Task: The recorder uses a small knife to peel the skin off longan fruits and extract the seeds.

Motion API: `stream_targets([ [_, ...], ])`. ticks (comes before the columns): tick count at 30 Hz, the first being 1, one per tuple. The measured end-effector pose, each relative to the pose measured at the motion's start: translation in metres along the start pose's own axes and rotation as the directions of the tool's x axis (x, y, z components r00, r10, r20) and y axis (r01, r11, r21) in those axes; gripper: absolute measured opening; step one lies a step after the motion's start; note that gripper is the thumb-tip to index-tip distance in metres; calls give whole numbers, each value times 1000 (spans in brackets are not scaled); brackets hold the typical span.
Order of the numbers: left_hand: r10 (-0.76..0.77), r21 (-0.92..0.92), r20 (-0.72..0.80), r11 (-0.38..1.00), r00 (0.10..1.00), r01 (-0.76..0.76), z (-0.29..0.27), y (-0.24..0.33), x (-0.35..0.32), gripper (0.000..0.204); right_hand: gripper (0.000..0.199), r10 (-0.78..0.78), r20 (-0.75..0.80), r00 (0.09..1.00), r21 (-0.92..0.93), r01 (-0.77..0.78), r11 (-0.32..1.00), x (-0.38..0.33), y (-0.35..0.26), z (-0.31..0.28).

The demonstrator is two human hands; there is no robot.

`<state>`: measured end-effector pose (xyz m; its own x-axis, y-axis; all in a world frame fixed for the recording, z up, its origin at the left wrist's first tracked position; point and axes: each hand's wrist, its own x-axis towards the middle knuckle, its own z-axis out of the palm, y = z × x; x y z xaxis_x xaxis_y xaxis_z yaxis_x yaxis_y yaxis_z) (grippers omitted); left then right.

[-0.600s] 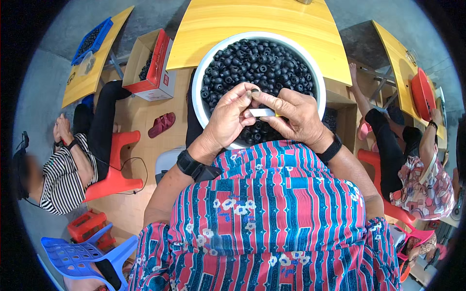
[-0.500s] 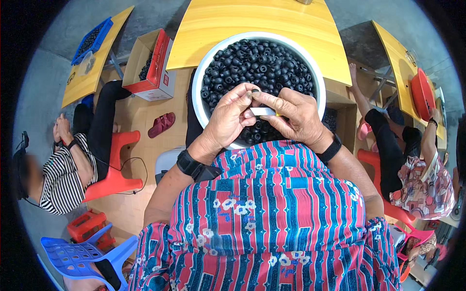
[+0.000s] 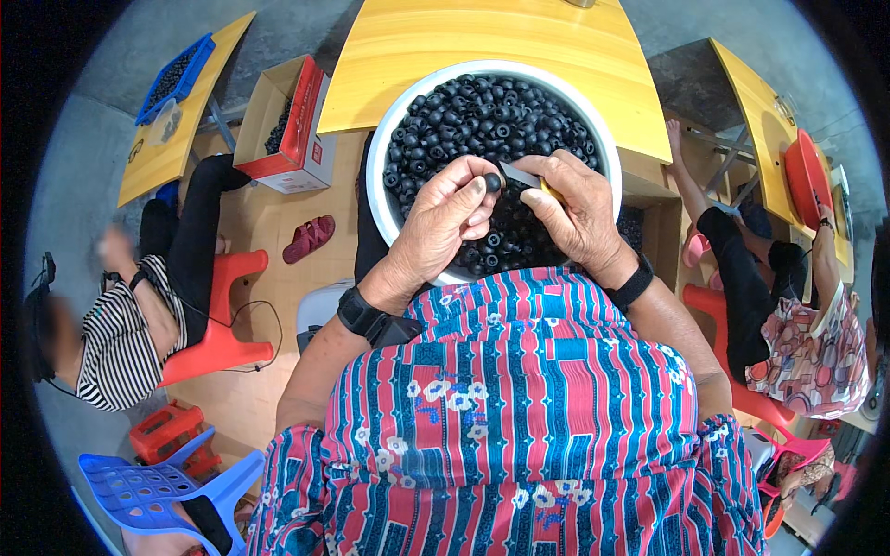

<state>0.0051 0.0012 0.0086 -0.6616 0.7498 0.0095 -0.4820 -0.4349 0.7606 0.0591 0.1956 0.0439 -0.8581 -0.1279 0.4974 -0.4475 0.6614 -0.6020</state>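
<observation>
One smooth, rounded piece (image 3: pixel 492 183) sits in the left hand (image 3: pixel 441 211).

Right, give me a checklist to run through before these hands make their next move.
1. Left hand has a single black piece pinched at its fingertips: ok.
2. Right hand grips the flat metal tool: ok.
3. Tool clear of the left hand: cannot tell; its tip looks very close to those fingers.
4. Basin of black pieces below both hands: ok.
5. Basin firmly supported: cannot tell; it overlaps the table edge in view, but its underside is hidden.
</observation>
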Motion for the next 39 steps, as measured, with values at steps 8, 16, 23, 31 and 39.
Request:
stream_targets([
  [8,32,66,6,997,999,-33,2,2,0,25,21,-74,39,997,-113,78,991,-1,-4,1],
  [16,33,74,12,997,999,-34,0,1,1,26,21,-80,40,996,-116,84,990,0,-3,1],
  [23,31,67,18,997,999,-32,-1,1,2,25,21,-81,36,996,-122,85,989,1,-1,1],
  [31,25,77,30,997,999,-28,-3,1,3,24,20,-67,33,997,-107,70,992,1,-1,1],
  [39,26,78,24,997,999,-28,-2,1,3,23,21,-72,33,997,-112,76,991,2,-2,1],
])
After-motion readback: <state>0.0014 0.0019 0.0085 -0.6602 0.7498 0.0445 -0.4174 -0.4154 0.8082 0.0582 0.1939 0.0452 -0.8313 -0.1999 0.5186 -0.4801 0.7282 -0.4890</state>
